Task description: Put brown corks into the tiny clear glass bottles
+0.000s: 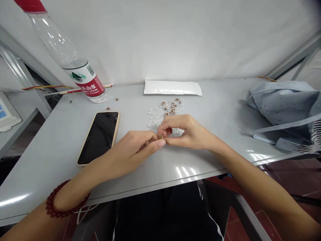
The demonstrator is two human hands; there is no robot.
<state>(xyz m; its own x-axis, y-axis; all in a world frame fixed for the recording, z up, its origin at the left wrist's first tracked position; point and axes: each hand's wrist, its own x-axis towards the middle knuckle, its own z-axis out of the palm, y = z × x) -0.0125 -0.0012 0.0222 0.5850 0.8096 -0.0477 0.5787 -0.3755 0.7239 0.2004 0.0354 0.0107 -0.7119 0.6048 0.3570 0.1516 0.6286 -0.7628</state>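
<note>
Low over the table, my left hand pinches a small brown piece between thumb and forefinger. My right hand meets it from the other side, its thumb and fingertips closed at the same piece. What exactly the piece is cannot be made out. Just beyond my hands lies a loose pile of small clear plastic bits, partly hidden by my right hand. Several brown bits are scattered among them, mostly toward the back right of the pile.
A phone lies left of my hands. Behind it a clear bottle with a red cap stands near the wall. A white packet lies at the table's back. Blue fabric, perhaps a bag, occupies the right end.
</note>
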